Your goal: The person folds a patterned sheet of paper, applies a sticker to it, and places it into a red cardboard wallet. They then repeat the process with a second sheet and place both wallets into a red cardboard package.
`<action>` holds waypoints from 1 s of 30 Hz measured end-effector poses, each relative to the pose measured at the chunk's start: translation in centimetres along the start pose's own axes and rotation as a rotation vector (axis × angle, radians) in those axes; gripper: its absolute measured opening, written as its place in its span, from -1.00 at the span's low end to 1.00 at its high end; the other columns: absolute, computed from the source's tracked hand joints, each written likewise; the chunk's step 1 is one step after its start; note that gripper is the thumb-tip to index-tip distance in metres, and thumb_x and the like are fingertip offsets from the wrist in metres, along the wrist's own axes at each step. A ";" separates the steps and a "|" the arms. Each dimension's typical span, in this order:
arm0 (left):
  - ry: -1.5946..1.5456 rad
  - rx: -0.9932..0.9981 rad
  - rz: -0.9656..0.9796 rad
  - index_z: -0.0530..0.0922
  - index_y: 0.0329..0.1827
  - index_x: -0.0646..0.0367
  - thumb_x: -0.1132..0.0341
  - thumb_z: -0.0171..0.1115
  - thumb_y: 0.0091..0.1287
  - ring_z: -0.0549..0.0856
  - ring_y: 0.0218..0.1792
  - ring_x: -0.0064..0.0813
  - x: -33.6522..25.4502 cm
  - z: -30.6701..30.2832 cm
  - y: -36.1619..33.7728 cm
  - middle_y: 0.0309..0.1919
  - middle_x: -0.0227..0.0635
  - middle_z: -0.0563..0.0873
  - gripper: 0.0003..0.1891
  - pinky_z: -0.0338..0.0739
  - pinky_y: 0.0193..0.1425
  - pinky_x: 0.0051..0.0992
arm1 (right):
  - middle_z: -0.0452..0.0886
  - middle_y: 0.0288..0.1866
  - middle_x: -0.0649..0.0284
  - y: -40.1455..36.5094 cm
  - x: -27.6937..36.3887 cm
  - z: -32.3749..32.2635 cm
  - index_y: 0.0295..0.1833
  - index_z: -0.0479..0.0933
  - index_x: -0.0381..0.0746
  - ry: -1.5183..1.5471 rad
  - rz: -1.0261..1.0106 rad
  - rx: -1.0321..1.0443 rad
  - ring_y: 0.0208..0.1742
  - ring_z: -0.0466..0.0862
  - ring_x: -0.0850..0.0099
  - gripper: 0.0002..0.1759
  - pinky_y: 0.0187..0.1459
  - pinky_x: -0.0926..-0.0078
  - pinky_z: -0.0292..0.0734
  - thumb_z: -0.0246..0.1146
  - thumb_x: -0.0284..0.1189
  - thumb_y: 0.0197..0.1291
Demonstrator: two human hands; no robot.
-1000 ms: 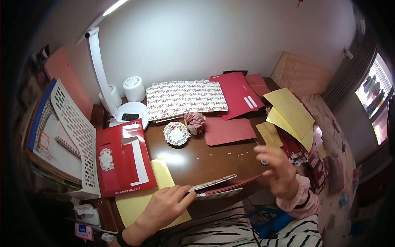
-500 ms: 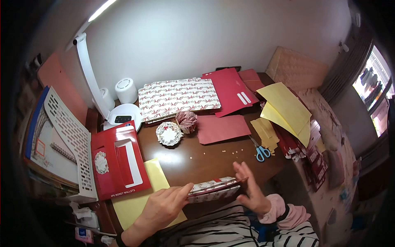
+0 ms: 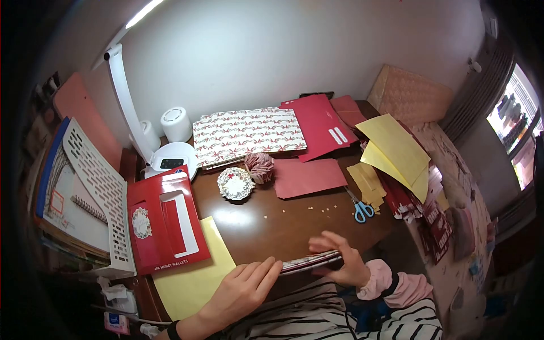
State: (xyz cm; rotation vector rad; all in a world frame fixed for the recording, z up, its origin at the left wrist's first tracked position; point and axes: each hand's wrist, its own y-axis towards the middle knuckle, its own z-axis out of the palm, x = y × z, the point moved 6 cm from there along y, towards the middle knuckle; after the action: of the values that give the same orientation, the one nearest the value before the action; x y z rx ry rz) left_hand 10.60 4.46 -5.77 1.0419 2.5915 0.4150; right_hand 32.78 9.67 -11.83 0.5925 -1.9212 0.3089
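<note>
A thin stack of patterned card or paper pieces point(image 3: 309, 262) is held nearly edge-on above my lap at the table's front edge. My left hand point(image 3: 243, 286) grips its left end with fingers pressed together. At its right end, my right hand point(image 3: 343, 262) has its thumb below and blurred fingers above, closed round the edge. A yellow sheet point(image 3: 192, 272) lies under and beside my left forearm. Beyond the stack sit a round scalloped paper piece point(image 3: 236, 184) and a bundle of pleated pink paper point(image 3: 260, 168).
Blue-handled scissors point(image 3: 363, 212) lie right of the tabletop scraps. A red money-wallet package point(image 3: 164, 226) and white rack point(image 3: 102, 192) stand left. A lamp point(image 3: 124, 96), patterned sheets point(image 3: 249, 135), red folders point(image 3: 320, 127) and yellow envelopes point(image 3: 396, 150) line the back and right.
The stack has tilted from showing its patterned face to nearly edge-on. My right hand has moved left and closed from spread fingers onto its right end.
</note>
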 end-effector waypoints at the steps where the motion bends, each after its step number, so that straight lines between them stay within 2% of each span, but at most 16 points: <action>1: 0.002 0.009 -0.018 0.57 0.23 0.31 0.39 0.30 0.31 0.76 0.02 -0.33 0.0 0.0 0.0 0.09 -0.18 0.72 -0.58 0.65 0.06 -0.40 | 0.48 0.45 -0.06 0.3 1.3 -0.2 0.51 0.26 -0.26 0.037 -0.188 -0.112 0.44 0.54 0.15 -0.15 0.34 0.31 0.54 0.53 -0.51 0.15; 2: 0.002 0.012 -0.021 0.57 0.23 0.31 0.39 0.30 0.31 0.76 0.02 -0.33 -0.2 -0.2 0.0 0.09 -0.18 0.72 -0.58 0.65 0.06 -0.40 | 0.40 0.50 -0.13 0.1 2.5 -0.6 0.50 0.29 -0.26 0.076 -0.373 -0.226 0.49 0.49 0.06 -0.15 0.35 0.27 0.53 0.55 -0.47 0.14; 3: 0.025 0.046 -0.018 0.56 0.24 0.31 0.38 0.30 0.32 0.75 0.04 -0.33 -0.3 -0.2 0.1 0.10 -0.18 0.72 -0.57 0.64 0.08 -0.40 | 0.28 0.54 -0.20 0.1 3.9 -1.1 0.45 0.38 -0.26 -0.291 -0.412 -0.173 0.51 0.42 -0.08 -0.17 0.36 0.19 0.52 0.59 -0.35 0.10; 4: 0.050 0.080 -0.015 0.55 0.25 0.32 0.36 0.29 0.33 0.75 0.05 -0.34 -0.4 -0.2 0.2 0.11 -0.18 0.71 -0.57 0.63 0.10 -0.40 | 0.28 0.54 -0.20 0.0 4.7 -1.4 0.45 0.38 -0.26 -0.287 -0.413 -0.172 0.51 0.42 -0.08 -0.17 0.36 0.19 0.52 0.59 -0.35 0.10; 6: 0.064 0.096 -0.011 0.54 0.25 0.33 0.35 0.29 0.34 0.75 0.05 -0.34 -0.5 -0.1 0.2 0.10 -0.18 0.72 -0.56 0.62 0.10 -0.40 | 0.39 0.46 -0.14 0.0 5.9 -0.4 0.42 0.43 -0.25 -0.620 -0.523 -0.059 0.45 0.49 -0.04 -0.19 0.38 0.14 0.50 0.58 -0.31 0.07; 7: 0.077 0.110 -0.006 0.54 0.25 0.34 0.34 0.28 0.34 0.75 0.04 -0.35 -0.6 -0.1 0.1 0.10 -0.17 0.72 -0.56 0.61 0.10 -0.40 | 0.50 0.37 -0.06 0.2 5.6 -0.2 0.35 0.49 -0.25 -0.648 -0.538 -0.032 0.28 0.64 0.05 -0.26 0.25 0.20 0.63 0.58 -0.34 0.05; 8: 0.088 0.116 -0.024 0.54 0.25 0.34 0.34 0.28 0.34 0.75 0.04 -0.35 -0.5 -0.1 0.1 0.10 -0.17 0.72 -0.56 0.61 0.10 -0.40 | 0.50 0.37 -0.06 0.1 5.1 0.0 0.35 0.49 -0.25 -0.634 -0.553 -0.022 0.28 0.64 0.05 -0.26 0.25 0.20 0.63 0.58 -0.34 0.05; 11: 0.096 0.041 -0.032 0.56 0.20 0.32 0.37 0.27 0.29 0.75 0.00 -0.40 -0.6 -0.6 0.2 0.03 -0.23 0.74 -0.58 0.61 0.06 -0.45 | 0.57 0.26 0.03 -0.3 3.7 0.1 0.31 0.48 -0.21 -0.635 -0.639 -0.070 -0.09 0.78 0.17 -0.28 -0.15 0.38 0.78 0.60 -0.42 0.01; 14: 0.097 0.144 -0.054 0.58 0.15 0.30 0.37 0.27 0.26 0.75 -0.05 -0.44 -0.4 0.2 -0.2 -0.03 -0.26 0.74 -0.61 0.61 0.02 -0.49 | 0.58 0.23 0.02 -0.5 2.9 -0.1 0.36 0.37 -0.20 -0.495 -0.643 -0.223 -0.04 0.79 0.18 -0.15 -0.11 0.35 0.78 0.64 -0.47 -0.05; 16: 0.119 0.138 -0.054 0.59 0.06 0.27 0.37 0.26 0.25 0.73 -0.12 -0.48 -0.4 0.6 -0.5 -0.12 -0.30 0.72 -0.68 0.60 -0.03 -0.50 | 0.58 0.20 0.04 -0.8 2.7 -0.3 0.38 0.27 -0.20 -0.436 -0.547 -0.196 0.05 0.78 0.18 -0.06 -0.10 0.35 0.79 0.67 -0.50 -0.09; 18: 0.106 0.096 -0.035 0.58 -0.03 0.25 0.37 0.24 0.24 0.71 -0.16 -0.50 -0.4 0.6 -0.6 -0.20 -0.35 0.68 -0.74 0.58 -0.07 -0.52 | 0.56 0.28 0.01 0.1 1.7 -0.6 0.48 0.17 -0.19 -0.043 -0.318 -0.151 0.11 0.77 0.18 0.05 0.00 0.34 0.77 0.66 -0.52 -0.09; 19: 0.112 0.095 -0.048 0.58 -0.03 0.25 0.37 0.24 0.24 0.71 -0.16 -0.50 -0.2 0.9 -0.5 -0.20 -0.35 0.68 -0.74 0.58 -0.07 -0.52 | 0.63 0.26 0.01 0.3 1.8 -0.7 0.46 0.32 -0.24 0.038 -0.213 -0.104 0.12 0.77 0.22 -0.05 0.10 0.36 0.72 0.65 -0.51 -0.06; 20: 0.114 0.011 -0.010 0.55 -0.09 0.21 0.37 0.23 0.23 0.65 -0.26 -0.53 -0.2 0.7 -0.4 -0.31 -0.39 0.59 -0.79 0.51 -0.15 -0.54 | 0.63 0.26 0.01 0.4 1.5 -1.1 0.46 0.32 -0.24 0.043 -0.218 -0.093 0.12 0.77 0.22 -0.05 0.10 0.36 0.72 0.65 -0.51 -0.06; 22: 0.122 -0.073 0.021 0.53 -0.16 0.18 0.36 0.22 0.22 0.59 -0.36 -0.55 -0.2 0.5 -0.3 -0.42 -0.44 0.51 -0.83 0.45 -0.24 -0.57 | 0.72 0.19 0.03 0.4 0.3 -0.6 0.29 0.56 -0.30 -0.068 -0.146 0.153 0.13 0.77 0.29 -0.33 0.17 0.39 0.67 0.60 -0.57 0.01; 23: 0.097 -0.075 0.033 0.52 -0.16 0.17 0.37 0.22 0.22 0.58 -0.36 -0.55 -0.2 0.6 -0.3 -0.42 -0.44 0.49 -0.84 0.45 -0.24 -0.56 | 0.79 0.05 0.06 0.1 -0.3 -0.4 0.05 0.72 -0.34 0.103 -0.071 0.067 0.11 0.79 0.30 -0.63 0.14 0.43 0.67 0.52 -0.61 0.07; 30: -0.014 -0.089 -0.001 0.50 -0.16 0.15 0.37 0.21 0.22 0.58 -0.35 -0.50 0.0 -0.2 -0.4 -0.40 -0.42 0.49 -0.84 0.47 -0.22 -0.53 | 0.81 -0.04 0.04 0.1 0.6 -0.4 0.00 0.72 -0.34 0.124 -0.160 -0.001 0.02 0.82 0.26 -0.72 0.11 0.40 0.70 0.46 -0.66 0.14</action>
State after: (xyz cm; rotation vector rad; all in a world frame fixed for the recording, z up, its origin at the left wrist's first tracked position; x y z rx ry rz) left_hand 10.31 4.14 -5.73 1.0103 2.5364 0.5156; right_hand 32.87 9.75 -11.15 0.7057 -1.7433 0.2374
